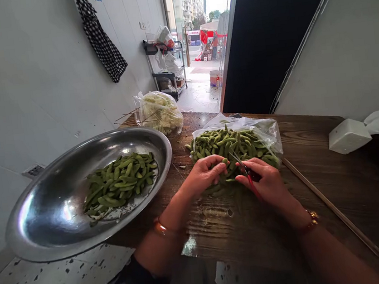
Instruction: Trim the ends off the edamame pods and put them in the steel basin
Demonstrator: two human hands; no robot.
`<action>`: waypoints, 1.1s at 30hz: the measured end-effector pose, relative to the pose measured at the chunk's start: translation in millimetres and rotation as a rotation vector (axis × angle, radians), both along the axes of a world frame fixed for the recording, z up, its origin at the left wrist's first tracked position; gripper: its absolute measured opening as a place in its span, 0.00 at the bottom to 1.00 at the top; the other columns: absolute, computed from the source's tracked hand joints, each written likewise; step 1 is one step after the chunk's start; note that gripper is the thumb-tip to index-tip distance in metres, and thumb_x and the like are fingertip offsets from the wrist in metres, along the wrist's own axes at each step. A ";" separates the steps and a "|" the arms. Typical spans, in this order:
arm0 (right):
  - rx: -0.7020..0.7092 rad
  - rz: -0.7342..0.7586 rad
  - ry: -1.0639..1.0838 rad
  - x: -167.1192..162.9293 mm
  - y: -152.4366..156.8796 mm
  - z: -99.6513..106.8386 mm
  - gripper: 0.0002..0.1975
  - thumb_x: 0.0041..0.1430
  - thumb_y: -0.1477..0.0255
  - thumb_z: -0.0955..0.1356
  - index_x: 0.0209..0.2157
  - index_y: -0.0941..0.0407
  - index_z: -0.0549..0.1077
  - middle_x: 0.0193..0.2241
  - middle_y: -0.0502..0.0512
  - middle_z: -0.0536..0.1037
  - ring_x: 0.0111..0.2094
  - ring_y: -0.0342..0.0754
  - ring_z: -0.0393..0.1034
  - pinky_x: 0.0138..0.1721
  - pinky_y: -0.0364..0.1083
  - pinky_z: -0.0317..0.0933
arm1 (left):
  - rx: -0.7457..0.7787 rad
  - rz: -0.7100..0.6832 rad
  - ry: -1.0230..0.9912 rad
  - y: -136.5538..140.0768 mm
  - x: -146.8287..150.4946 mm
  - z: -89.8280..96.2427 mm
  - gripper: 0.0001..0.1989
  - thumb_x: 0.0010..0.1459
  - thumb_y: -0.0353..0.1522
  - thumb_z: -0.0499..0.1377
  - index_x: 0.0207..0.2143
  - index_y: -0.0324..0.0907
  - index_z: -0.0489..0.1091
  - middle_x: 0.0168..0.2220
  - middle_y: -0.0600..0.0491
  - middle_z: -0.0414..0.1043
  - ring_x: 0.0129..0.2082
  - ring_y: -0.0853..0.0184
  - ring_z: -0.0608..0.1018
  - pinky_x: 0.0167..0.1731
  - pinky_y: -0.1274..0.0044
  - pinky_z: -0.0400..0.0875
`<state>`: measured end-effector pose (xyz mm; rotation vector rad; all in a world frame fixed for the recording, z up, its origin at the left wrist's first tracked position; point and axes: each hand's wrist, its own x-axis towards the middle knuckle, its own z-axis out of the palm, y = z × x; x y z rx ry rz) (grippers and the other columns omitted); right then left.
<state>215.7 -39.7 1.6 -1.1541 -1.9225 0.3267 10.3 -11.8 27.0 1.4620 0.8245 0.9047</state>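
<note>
My left hand is closed in a pinch on a green edamame pod, most of it hidden by the fingers. In my right hand is a pair of scissors with red handles, its blades pointing up and left, close to the pod. Just beyond both hands, a heap of edamame pods spills from a clear plastic bag. To the left, a large steel basin holds another pile of pods.
All this stands on a dark wooden table. A bag of cauliflower with thin skewers sits at the back. On the right lie long wooden sticks and a white tissue box. A cart stands near the doorway.
</note>
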 end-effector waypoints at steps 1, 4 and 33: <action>-0.001 0.008 -0.021 -0.1 -0.2 -0.4 0.17 0.56 0.61 0.70 0.45 0.53 0.74 0.38 0.56 0.77 0.38 0.50 0.73 0.41 0.49 0.68 | 0.004 -0.005 0.006 -0.2 1.1 -0.5 0.17 0.56 0.42 0.59 0.39 0.35 0.71 0.27 0.53 0.70 0.18 0.79 0.63 0.18 0.83 0.54; -0.003 0.026 -0.073 -1.4 -1.4 -1.0 0.17 0.55 0.61 0.70 0.45 0.53 0.74 0.38 0.56 0.76 0.36 0.50 0.73 0.39 0.48 0.69 | 0.025 -0.010 0.036 -1.6 4.2 -1.3 0.17 0.56 0.42 0.59 0.38 0.35 0.71 0.27 0.54 0.69 0.18 0.79 0.63 0.17 0.83 0.54; -0.045 0.087 -0.205 -5.7 -3.7 0.2 0.12 0.57 0.64 0.70 0.41 0.55 0.74 0.34 0.54 0.74 0.34 0.46 0.70 0.38 0.44 0.65 | -0.224 -0.138 0.062 2.1 2.5 -0.1 0.20 0.50 0.43 0.64 0.35 0.33 0.73 0.19 0.56 0.65 0.15 0.80 0.56 0.14 0.82 0.42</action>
